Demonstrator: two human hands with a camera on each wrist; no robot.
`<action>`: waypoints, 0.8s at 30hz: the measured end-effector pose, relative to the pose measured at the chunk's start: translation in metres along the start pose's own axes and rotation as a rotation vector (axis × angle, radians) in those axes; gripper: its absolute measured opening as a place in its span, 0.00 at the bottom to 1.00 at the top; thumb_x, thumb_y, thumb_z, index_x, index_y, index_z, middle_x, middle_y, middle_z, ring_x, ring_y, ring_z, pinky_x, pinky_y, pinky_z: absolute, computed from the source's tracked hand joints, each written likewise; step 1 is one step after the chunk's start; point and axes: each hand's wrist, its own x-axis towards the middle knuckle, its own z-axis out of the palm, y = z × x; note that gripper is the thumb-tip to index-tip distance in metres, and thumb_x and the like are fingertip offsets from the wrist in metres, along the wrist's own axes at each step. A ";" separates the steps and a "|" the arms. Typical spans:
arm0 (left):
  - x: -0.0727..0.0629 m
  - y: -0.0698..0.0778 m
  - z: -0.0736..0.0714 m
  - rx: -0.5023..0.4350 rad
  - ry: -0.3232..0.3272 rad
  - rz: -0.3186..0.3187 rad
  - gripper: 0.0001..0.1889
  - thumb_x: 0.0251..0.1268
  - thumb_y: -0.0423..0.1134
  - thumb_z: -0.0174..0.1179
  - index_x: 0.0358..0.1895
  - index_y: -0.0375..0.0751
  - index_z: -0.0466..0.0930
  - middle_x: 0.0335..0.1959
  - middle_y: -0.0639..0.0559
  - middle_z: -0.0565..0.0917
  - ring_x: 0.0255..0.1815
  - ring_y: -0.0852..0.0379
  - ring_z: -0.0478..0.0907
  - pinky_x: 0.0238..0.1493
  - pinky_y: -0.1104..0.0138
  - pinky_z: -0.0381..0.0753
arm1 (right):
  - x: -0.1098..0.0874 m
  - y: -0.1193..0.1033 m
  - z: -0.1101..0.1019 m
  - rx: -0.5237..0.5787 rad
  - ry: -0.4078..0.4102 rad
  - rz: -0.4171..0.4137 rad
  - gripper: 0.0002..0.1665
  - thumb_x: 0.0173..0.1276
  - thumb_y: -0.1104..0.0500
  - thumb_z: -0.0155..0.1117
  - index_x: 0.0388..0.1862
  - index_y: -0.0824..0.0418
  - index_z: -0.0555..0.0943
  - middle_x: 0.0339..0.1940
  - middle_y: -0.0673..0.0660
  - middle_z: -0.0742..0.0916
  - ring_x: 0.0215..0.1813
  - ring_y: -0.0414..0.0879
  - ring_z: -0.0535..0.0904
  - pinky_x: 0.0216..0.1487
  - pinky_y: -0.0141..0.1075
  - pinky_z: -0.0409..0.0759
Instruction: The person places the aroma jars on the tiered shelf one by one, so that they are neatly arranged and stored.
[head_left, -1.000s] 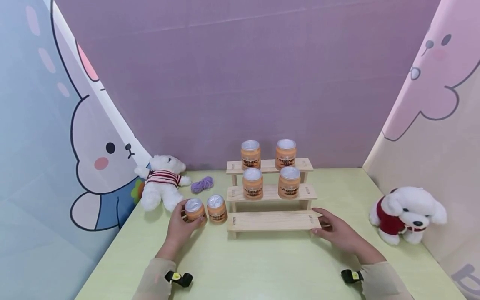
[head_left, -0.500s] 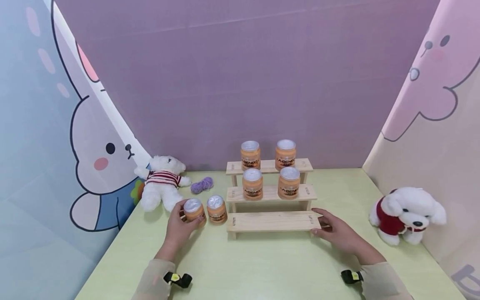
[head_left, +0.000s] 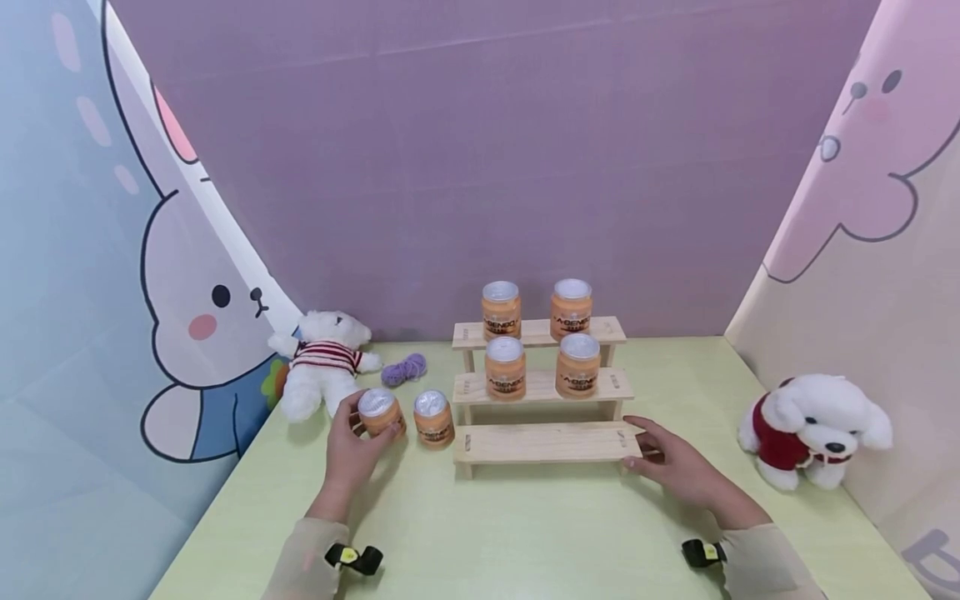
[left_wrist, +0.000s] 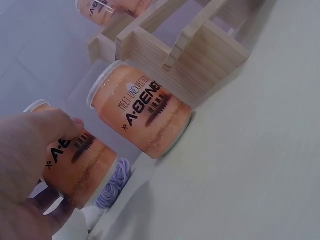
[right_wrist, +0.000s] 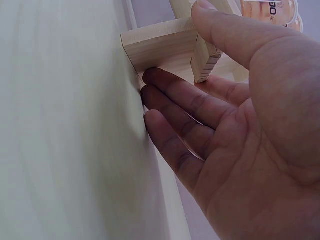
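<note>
My left hand (head_left: pixel 352 446) grips an orange can (head_left: pixel 381 414) with a silver lid, thumb on the near side. In the left wrist view this can (left_wrist: pixel 82 167) is tilted and held just above the table. A second orange can (head_left: pixel 434 421) stands upright close to its right. My right hand (head_left: pixel 675 467) holds the right end of the lowest step of a three-step wooden shelf (head_left: pixel 547 442), thumb at the front and index finger behind. In the right wrist view the other fingers (right_wrist: pixel 172 137) extend beside the shelf's leg. Two orange cans stand on each of the upper two steps.
A white plush toy (head_left: pixel 326 367) in a striped shirt lies at the back left, near a purple yarn bundle (head_left: pixel 404 369). A plush dog (head_left: pixel 817 429) in red sits at the right. Fabric walls enclose the pale green table (head_left: pixel 510 533).
My left hand has moved slightly left and up with the can, widening the gap to the second can. The right hand and the shelf have not moved.
</note>
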 end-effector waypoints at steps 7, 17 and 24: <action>0.001 0.010 -0.002 -0.020 0.049 0.050 0.41 0.54 0.29 0.80 0.72 0.41 0.69 0.64 0.45 0.76 0.59 0.50 0.73 0.64 0.58 0.77 | 0.000 -0.002 0.000 0.004 0.004 0.017 0.46 0.74 0.49 0.71 0.83 0.59 0.61 0.56 0.57 0.87 0.57 0.51 0.84 0.60 0.48 0.81; -0.003 0.035 -0.002 -0.021 0.060 0.110 0.41 0.54 0.31 0.81 0.72 0.40 0.70 0.63 0.46 0.78 0.59 0.53 0.74 0.60 0.65 0.77 | -0.001 0.000 0.000 0.014 0.000 -0.003 0.46 0.74 0.50 0.71 0.82 0.59 0.62 0.55 0.56 0.87 0.56 0.49 0.84 0.57 0.42 0.82; -0.018 0.082 -0.001 -0.026 0.080 0.153 0.39 0.52 0.24 0.79 0.69 0.31 0.71 0.60 0.40 0.79 0.57 0.49 0.75 0.58 0.61 0.78 | 0.000 0.000 0.000 0.002 0.004 0.004 0.45 0.74 0.49 0.71 0.82 0.59 0.62 0.55 0.56 0.87 0.56 0.49 0.84 0.56 0.42 0.82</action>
